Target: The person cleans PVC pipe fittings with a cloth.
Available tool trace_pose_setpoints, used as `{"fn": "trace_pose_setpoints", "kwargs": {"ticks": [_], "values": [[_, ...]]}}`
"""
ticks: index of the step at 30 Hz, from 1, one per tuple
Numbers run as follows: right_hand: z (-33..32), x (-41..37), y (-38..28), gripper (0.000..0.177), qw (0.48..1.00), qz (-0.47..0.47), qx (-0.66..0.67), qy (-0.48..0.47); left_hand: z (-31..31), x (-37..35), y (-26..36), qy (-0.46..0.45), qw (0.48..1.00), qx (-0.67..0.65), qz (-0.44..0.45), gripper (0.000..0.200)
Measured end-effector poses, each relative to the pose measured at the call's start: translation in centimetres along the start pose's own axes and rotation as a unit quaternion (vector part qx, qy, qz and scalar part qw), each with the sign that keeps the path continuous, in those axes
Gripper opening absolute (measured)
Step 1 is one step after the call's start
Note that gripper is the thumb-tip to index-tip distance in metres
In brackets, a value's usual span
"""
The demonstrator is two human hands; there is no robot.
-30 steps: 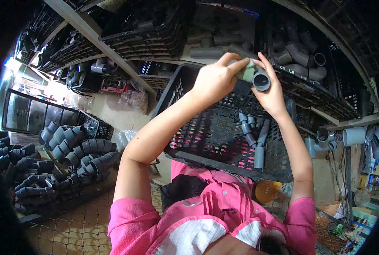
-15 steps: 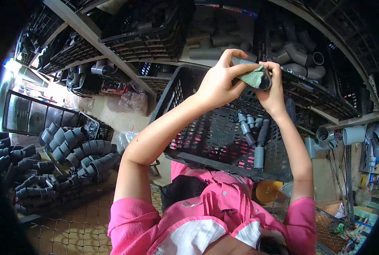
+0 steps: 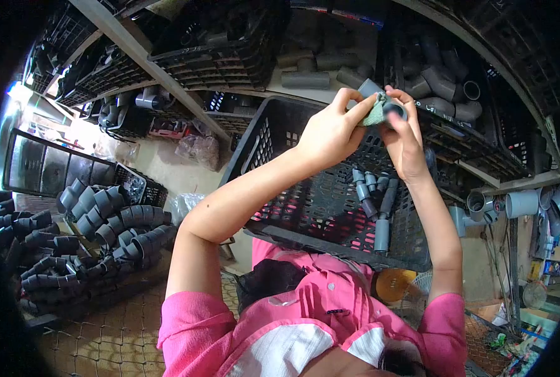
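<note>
Left hand (image 3: 331,134): pinches the green cloth (image 3: 374,115) against the pipe (image 3: 395,110);
Right hand (image 3: 408,143): grips the pipe;
Pipe: held above the black crate (image 3: 305,239);
Green cloth: probably works best pressed flat, the pipe held steady

The cloth (image 3: 372,117) is showing a soft sage green against the blue-grey pipe fitting (image 3: 368,88), whose bore (image 3: 391,108) is looking nearly black. The large crate (image 3: 292,236) is displaying black plastic patterned with slots, pink glinting through some, and the loose fittings (image 3: 382,235) inside it are ranging from pale blue-grey to dark grey. The shirt (image 3: 317,292) is pairing bright pink with white panels (image 3: 286,344), while the heaped fittings (image 3: 145,243) are showing dark grey.
</note>
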State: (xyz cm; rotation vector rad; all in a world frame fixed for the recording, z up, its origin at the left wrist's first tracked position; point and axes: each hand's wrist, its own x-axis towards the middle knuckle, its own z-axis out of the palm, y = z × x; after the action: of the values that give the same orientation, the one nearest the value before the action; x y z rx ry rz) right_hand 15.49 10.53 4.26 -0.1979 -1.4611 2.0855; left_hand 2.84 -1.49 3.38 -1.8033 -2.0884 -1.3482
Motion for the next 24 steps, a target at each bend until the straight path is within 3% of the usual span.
{"fn": "trace_pose_setpoints", "kwargs": {"ticks": [4, 7, 11, 16, 20, 24], "values": [[-0.6, 0.6, -0.6, 0.045, 0.987, 0.058, 0.141, 0.041, -0.2, 0.1, 0.1, 0.0, 1.0, -0.001, 0.005, 0.053], [0.4, 0.5, -1.3, 0.049, 0.997, 0.044, 0.024, 0.057, -0.5, 0.2, -0.1, -0.006, 1.0, 0.025, -0.009, 0.053], [-0.3, 0.1, -1.0, 0.065, 0.999, 0.022, -0.033, 0.026, -1.3, 0.7, -0.3, 0.017, 0.999, 0.043, 0.029, 0.054], [-0.4, 0.1, -1.1, 0.085, 0.996, 0.088, 0.005, -0.003, -1.7, 1.1, -0.7, 0.069, 0.992, 0.071, 0.083, 0.053], [0.0, 0.2, -1.2, 0.08, 0.993, 0.111, -0.008, -0.035, -2.2, 1.6, -1.5, 0.11, 0.981, 0.128, 0.098, 0.05], [0.0, -0.2, -1.2, 0.085, 0.992, 0.116, 0.001, -0.045, -1.8, 1.3, -1.5, 0.06, 0.986, 0.121, 0.096, 0.046]]}}
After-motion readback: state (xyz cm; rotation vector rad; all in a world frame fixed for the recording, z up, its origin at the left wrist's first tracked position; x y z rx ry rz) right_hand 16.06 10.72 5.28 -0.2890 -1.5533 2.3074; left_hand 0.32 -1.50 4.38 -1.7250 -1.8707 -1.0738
